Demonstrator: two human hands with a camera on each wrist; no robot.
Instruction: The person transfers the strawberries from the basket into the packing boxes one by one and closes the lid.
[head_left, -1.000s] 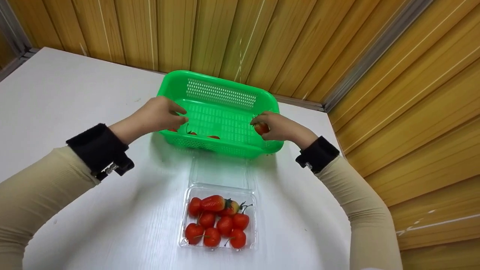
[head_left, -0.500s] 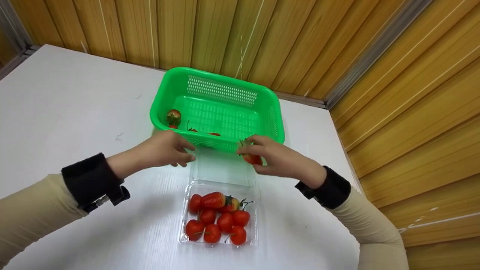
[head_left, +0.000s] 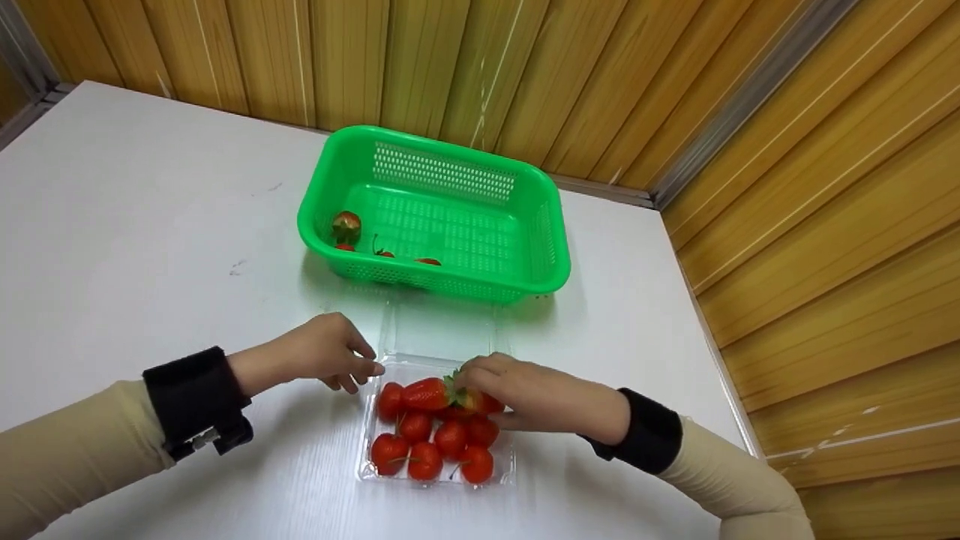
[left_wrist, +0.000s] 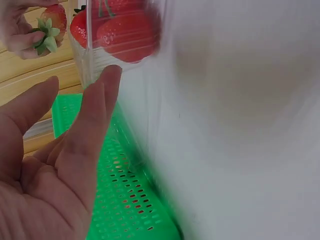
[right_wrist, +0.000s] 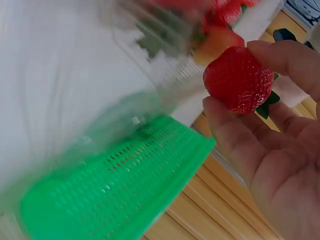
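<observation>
My right hand (head_left: 525, 391) pinches a strawberry (right_wrist: 239, 80) between thumb and fingers, over the far right part of a clear plastic box (head_left: 363, 457). In the left wrist view its green leaves (left_wrist: 47, 37) show. Inside the box lie several red fruits: a long strawberry (head_left: 426, 394) at the back and round cherries (head_left: 424, 460) with thin stems in front. My left hand (head_left: 330, 351) holds nothing; its loosely bent fingers are right at the box's far left corner. In the left wrist view, the index fingertip is close to the box wall.
Behind the box stands a green perforated basket (head_left: 435, 277), with a strawberry (head_left: 346, 226) and several other red fruits along its near left side. The box's clear lid (head_left: 442, 328) lies folded back towards the basket. Wood-look panels (head_left: 247, 60) border the white table (head_left: 150, 195).
The right hand has carried the strawberry out of the basket, towards me, to over the box. My left hand has drawn back from the basket to the box's corner, uncovering a strawberry in the basket.
</observation>
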